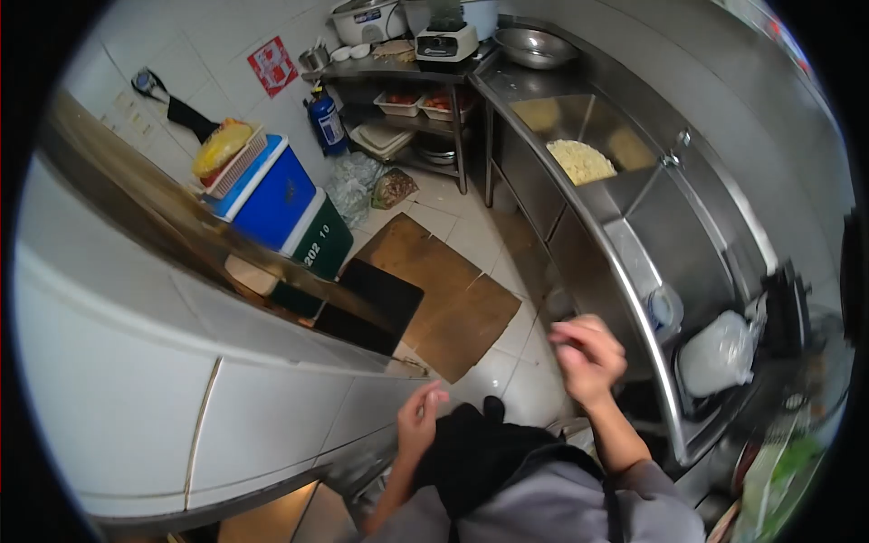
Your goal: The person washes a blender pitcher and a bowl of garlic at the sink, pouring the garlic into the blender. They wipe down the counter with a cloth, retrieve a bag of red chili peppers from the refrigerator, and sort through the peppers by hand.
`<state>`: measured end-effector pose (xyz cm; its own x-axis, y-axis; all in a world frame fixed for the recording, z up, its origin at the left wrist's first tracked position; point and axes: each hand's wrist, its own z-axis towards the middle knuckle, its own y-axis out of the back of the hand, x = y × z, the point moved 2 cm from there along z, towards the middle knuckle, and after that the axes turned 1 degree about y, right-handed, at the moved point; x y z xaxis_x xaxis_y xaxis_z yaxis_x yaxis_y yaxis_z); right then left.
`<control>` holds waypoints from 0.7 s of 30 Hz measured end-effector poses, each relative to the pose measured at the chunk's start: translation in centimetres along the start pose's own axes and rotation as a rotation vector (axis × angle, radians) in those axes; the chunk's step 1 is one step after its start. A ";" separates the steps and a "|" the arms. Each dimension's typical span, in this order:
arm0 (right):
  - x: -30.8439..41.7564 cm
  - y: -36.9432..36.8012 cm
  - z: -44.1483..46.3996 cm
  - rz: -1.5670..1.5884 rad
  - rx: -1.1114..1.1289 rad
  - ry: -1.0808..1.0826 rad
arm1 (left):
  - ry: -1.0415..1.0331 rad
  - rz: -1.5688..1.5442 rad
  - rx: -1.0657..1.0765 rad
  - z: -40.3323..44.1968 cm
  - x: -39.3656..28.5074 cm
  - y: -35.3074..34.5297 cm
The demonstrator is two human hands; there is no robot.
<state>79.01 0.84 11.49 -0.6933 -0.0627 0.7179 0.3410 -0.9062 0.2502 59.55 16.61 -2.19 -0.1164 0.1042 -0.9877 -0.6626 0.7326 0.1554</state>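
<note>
Cardboard (453, 285) past left hand (420, 412), steel sink (625, 281) near right hand (590, 357)

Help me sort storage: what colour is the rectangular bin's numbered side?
The numbered side is dark green (head view).

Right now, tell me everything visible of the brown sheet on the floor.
The brown sheet looks like worn cardboard, roughly rectangular, with darker stains, uneven edges and a short pale crease or tear toward its right side. It lies flat on the pale tiled floor. A black panel hides part of its left side; whether they touch, I can't tell.
</note>
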 end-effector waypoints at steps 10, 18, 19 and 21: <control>3.0 -3.4 20.6 0.140 -0.320 1.332 | -0.114 -0.128 0.039 30.0 0.4 -5.6; -4.5 -8.2 32.0 -0.027 -0.324 1.278 | -0.096 -0.045 0.110 47.6 -0.2 -4.1; -5.6 -8.6 33.3 -0.052 -0.336 1.276 | -0.097 -0.048 0.125 49.3 0.4 -4.2; -8.4 -9.1 36.4 0.086 -0.407 1.285 | -0.088 -0.028 0.105 52.3 1.4 -4.5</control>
<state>104.83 24.89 26.87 -0.8545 -0.2661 -0.4461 0.3577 -0.9242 -0.1340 101.03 48.67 -5.14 -0.0302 0.1378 -0.9900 -0.5833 0.8019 0.1294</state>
